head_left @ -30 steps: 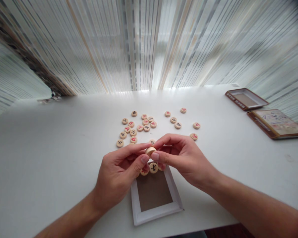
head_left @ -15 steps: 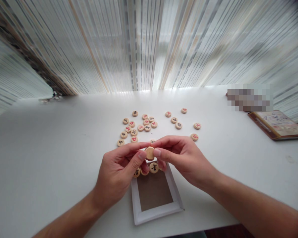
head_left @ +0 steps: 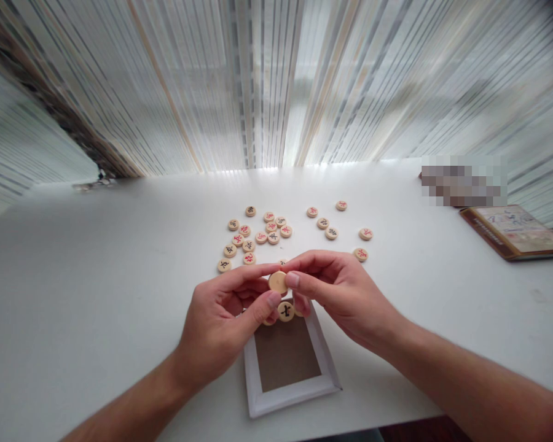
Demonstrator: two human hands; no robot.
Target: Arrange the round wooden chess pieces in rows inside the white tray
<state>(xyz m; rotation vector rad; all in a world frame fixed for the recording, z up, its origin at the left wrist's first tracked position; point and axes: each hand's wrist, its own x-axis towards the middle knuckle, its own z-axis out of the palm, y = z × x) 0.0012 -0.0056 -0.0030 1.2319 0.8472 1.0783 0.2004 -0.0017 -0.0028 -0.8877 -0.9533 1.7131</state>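
Observation:
Above the far end of a white-rimmed box tray [head_left: 292,396], a round wooden xiangqi piece [head_left: 278,282] is held with its blank face toward me. My right hand [head_left: 345,291] pinches its right edge between thumb and forefinger. My left hand [head_left: 225,319] is closed at its left side, forefinger along the top edge and thumb just below it. In the tray's far end, a row of pieces shows a black-marked piece [head_left: 286,311]; my fingers partly hide the others.
Several xiangqi pieces with red or black characters, such as a red one [head_left: 249,258], lie scattered on the white table [head_left: 120,276] beyond my hands. A brown-edged box lid [head_left: 518,233] lies at the right. Striped curtains [head_left: 276,86] hang behind.
My left thumb has slid right and down, from the piece's left edge to just beneath it. The piece has risen very slightly. The scattered pieces have not moved.

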